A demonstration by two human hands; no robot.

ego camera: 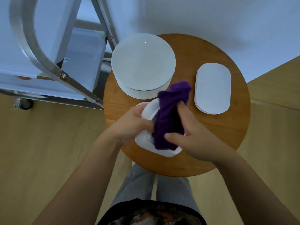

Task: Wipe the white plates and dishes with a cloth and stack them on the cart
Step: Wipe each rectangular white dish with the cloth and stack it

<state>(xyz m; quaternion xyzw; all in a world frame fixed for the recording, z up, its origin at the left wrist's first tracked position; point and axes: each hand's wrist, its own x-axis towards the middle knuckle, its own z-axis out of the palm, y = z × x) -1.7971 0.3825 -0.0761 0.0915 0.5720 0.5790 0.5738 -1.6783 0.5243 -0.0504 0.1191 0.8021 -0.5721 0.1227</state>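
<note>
My left hand (133, 125) gripped the dish (146, 140) at the stool's near edge (steady, ideally); right hand (193, 140) clutched the cloth (168, 120), wiping

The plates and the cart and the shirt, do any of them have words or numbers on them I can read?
No words or numbers can be read anywhere.
The round plates, oval dishes and the dish being wiped: plain white, no marks.
Purple cloth: no label showing.
Cart: bare metal, no sign.
Shirt: a coloured print, too blurred to tell if it has letters.
</note>
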